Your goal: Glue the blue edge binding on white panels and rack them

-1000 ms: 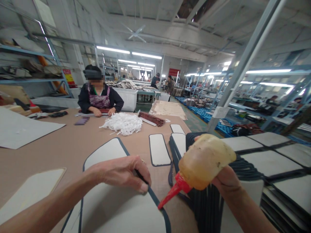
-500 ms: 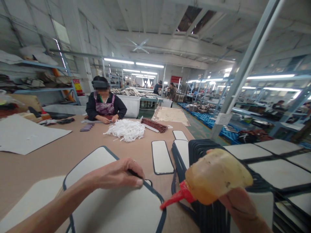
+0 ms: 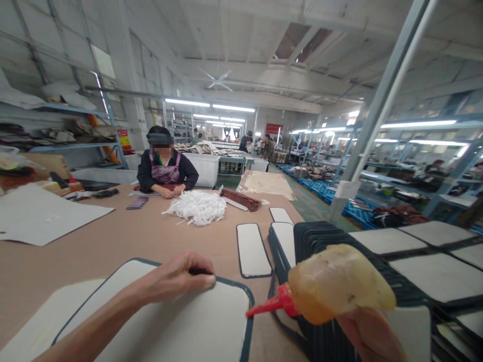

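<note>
My left hand (image 3: 184, 276) pinches the far edge of a white panel (image 3: 204, 327) with a dark blue edge strip, thumb on top. Another dark-edged panel (image 3: 124, 286) lies behind and left of it, partly hidden by my forearm. In my right hand (image 3: 372, 329) is a translucent squeeze bottle (image 3: 335, 281) of amber liquid, tilted, its red nozzle (image 3: 266, 305) pointing left. The nozzle's tip is at the front panel's right edge strip; whether it touches, I cannot tell. Most of my right fingers are hidden behind the bottle.
Right of the panel stands a stack of dark-edged pieces (image 3: 317, 236), with more white panels (image 3: 437, 274) beyond. Smaller panels (image 3: 253, 250), a heap of white strips (image 3: 198, 207) and a brown bundle (image 3: 241, 199) lie on the table (image 3: 169, 241). A co-worker (image 3: 166, 166) sits opposite.
My left hand has shifted slightly left. The rear panel now lies lower, and the front panel's far corner shows more fully. The nozzle tip has moved a little along the right edge.
</note>
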Demonstrator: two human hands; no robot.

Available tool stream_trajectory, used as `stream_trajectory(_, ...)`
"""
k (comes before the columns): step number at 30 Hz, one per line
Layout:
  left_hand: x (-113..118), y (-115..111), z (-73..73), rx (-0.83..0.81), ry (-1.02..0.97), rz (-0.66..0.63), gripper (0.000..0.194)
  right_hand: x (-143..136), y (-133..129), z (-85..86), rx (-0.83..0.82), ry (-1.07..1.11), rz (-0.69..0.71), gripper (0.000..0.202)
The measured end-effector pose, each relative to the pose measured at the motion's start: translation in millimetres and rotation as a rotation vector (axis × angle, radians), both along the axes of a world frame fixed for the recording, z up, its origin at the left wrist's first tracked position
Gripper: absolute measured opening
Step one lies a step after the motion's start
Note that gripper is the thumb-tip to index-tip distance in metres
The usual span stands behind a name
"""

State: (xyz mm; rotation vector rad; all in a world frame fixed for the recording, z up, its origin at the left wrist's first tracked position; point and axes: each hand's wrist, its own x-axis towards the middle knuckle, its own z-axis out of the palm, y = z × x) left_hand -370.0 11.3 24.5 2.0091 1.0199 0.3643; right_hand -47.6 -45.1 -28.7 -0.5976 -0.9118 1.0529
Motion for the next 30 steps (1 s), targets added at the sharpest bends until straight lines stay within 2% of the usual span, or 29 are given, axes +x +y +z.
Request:
stream_trajectory(4,-2.2,1.6,-3.1,0.002,-0.001,0.023,0.031,-1.7,-3.7,-4.4,-0.028,-0.014,-0.017,0.064)
stream_trajectory(11,-3.5,1.3,-0.7,0.019,-0.023,0.064,0.031,-2.3,0.2,1.5,0.016,-0.053,-0.056,0.039)
stream_trajectory(16,-2.3,2.9,-4.9,0.005,-0.029,0.115,0.031,5.1,0.8,-11.6,0.015,-0.159,0.012,0.042)
stream_trajectory(19,-2.7,5.2,-8.0,0.002,-0.046,0.144,0.031,3.6,-1.6,-15.2,0.016,-0.168,0.041,0.035)
stream_trajectory(22,-3.9,6.7,-8.2,-0.010,-0.038,0.157,0.031,-4.7,-2.3,-8.7,0.029,-0.147,0.012,0.028)
stream_trajectory(26,-4.8,6.8,-5.4,-0.027,-0.045,0.171,0.032,-12.0,1.4,3.2,0.056,-0.142,0.006,0.031)
stream_trajectory(30,-6.2,8.5,-6.0,-0.038,-0.060,0.195,0.034,-9.2,1.9,-1.2,0.041,-0.166,0.086,0.023)
